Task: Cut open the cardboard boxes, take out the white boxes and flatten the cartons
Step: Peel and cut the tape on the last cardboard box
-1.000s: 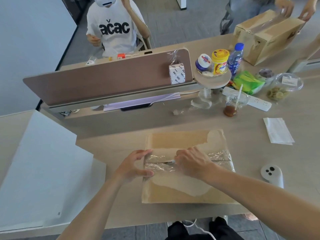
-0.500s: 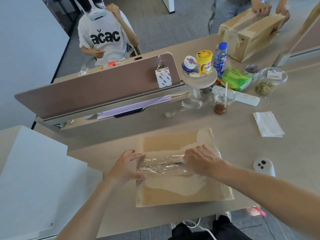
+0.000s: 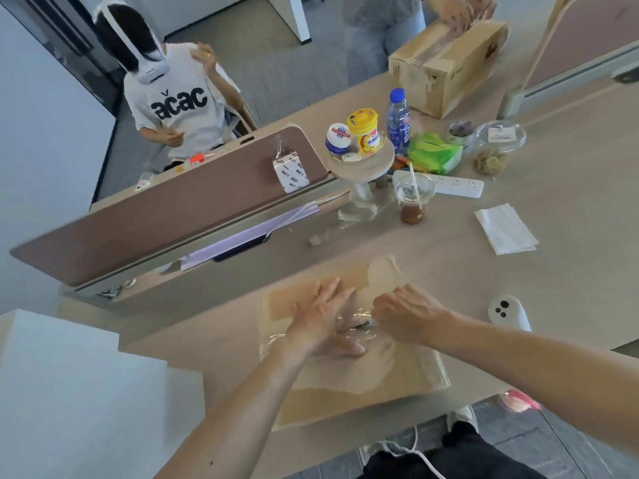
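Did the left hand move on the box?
Yes. The left hand slid from the cardboard carton's left edge rightward onto its taped middle, where it now lies flat.

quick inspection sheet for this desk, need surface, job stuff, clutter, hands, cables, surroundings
surface: beige desk, crowded along its far side
job's things: cardboard box lying flat at the near edge, clear tape across its top; second cardboard box at the far end under another person's hands
clutter: drink cup, blue bottle, yellow jar, green packet, napkins, white controller
grippers: left hand pressed flat on the near box; right hand grips a thin dark tool at the tape
cables: power strip on the desk; white cable below the near edge
surroundings: desk divider; seated person wearing a headset behind it
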Tool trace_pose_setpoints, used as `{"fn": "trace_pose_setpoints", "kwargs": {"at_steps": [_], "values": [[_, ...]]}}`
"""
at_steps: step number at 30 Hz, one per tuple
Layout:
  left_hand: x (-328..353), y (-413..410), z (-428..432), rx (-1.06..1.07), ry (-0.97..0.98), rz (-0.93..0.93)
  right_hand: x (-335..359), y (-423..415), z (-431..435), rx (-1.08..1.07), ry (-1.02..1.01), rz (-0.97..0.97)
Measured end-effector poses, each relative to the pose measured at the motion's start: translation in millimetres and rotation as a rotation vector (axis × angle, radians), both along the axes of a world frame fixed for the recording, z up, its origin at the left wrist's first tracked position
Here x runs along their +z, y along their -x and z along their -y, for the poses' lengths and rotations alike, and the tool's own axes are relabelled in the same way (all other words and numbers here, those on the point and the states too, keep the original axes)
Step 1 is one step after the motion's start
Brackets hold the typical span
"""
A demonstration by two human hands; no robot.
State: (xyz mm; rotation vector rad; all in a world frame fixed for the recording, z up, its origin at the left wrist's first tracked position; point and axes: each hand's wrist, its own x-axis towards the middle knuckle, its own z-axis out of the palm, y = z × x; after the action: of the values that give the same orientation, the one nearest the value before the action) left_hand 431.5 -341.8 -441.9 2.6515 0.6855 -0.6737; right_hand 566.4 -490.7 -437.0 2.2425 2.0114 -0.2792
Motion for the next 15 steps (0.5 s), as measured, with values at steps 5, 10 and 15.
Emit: {"fn": "trace_pose_setpoints", "kwargs": {"at_steps": [5, 10, 15], "values": [[-1.0, -6.7, 0.3, 0.042, 0.036, -0.027, -3.1, -2.8, 5.2, -0.034, -0.009, 0.006], [-5.3, -9.6, -1.1, 0.041, -0.003, -0.04, -8.5, -12.7, 14.7, -0.069, -0.018, -0.016], [-0.9, -15.7, 0.1, 0.034, 0.006, -0.055, -12.7, -22.0, 21.6, -0.084, -0.03, -0.026]]}}
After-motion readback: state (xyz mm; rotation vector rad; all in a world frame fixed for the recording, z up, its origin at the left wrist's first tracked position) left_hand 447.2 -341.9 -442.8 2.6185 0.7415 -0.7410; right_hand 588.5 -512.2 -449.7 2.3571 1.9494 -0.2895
